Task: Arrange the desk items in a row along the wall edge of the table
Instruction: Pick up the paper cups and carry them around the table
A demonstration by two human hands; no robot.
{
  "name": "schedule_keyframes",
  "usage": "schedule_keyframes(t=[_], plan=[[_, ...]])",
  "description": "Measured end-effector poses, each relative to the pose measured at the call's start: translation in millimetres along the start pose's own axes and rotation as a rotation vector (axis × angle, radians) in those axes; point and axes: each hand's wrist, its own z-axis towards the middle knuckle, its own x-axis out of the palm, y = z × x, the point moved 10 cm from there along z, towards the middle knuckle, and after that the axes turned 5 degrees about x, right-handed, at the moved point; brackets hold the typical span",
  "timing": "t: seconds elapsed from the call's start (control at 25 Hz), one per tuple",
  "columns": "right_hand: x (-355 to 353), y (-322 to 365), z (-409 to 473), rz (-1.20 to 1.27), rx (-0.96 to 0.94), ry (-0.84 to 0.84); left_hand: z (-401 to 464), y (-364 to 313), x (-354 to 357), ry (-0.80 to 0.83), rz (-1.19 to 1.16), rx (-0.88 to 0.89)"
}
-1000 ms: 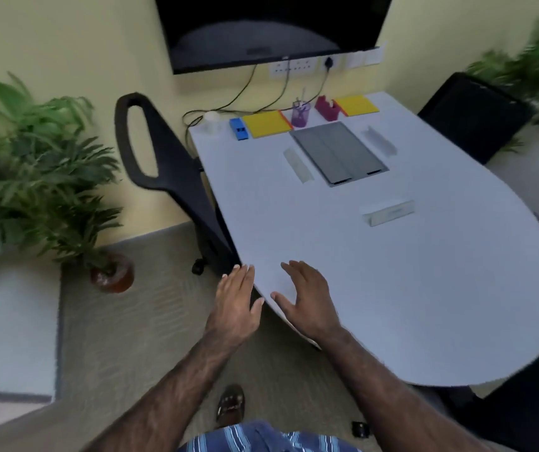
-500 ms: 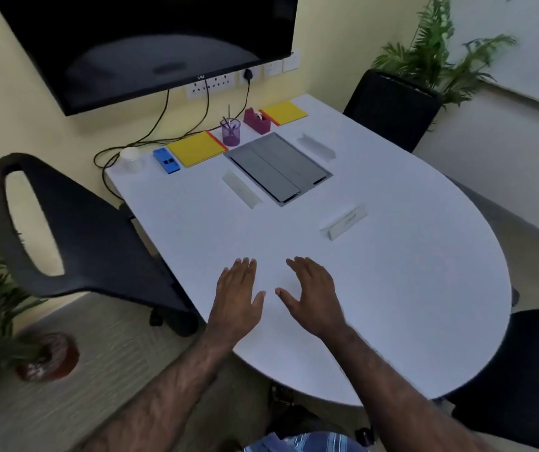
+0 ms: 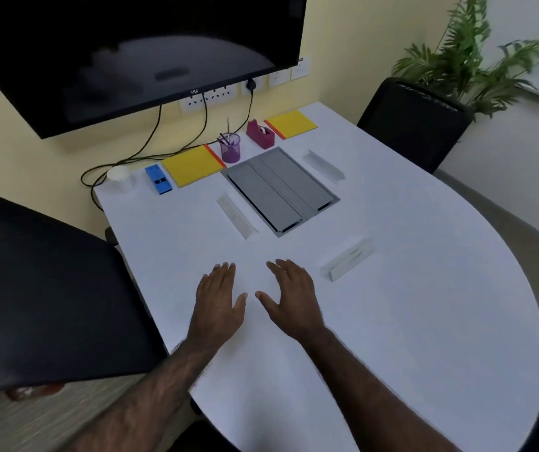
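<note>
White surface (image 3: 408, 321) carries a finished-looking row by the wall; left hand (image 3: 217, 301) and right hand (image 3: 291, 298) hover, fingers straight, holding nothing; next, probably the nameplate (image 3: 348, 258).

Office meeting room, wall screen (image 3: 124, 50), white table (image 3: 424, 288), black chairs (image 3: 414, 122)

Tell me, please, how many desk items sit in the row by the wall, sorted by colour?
Yellow: 2, a notepad left of the pen cup, another notepad at the right end
Blue: 1, a stapler-like block
Purple: 1, the pen cup
Maroon: 1, the tape dispenser
White: 1, a small cup
Total: 6
</note>
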Motion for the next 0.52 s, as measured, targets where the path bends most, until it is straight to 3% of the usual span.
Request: schedule_keyframes(t=[0.28, 0.52], plan=[[42, 43, 105, 0.032, -0.066, 0.065, 82, 73, -9, -0.124, -0.041, -0.167], [124, 90, 215, 0.051, -0.079, 0.186, 168, 188, -16, -0.231, -0.107, -0.368]])
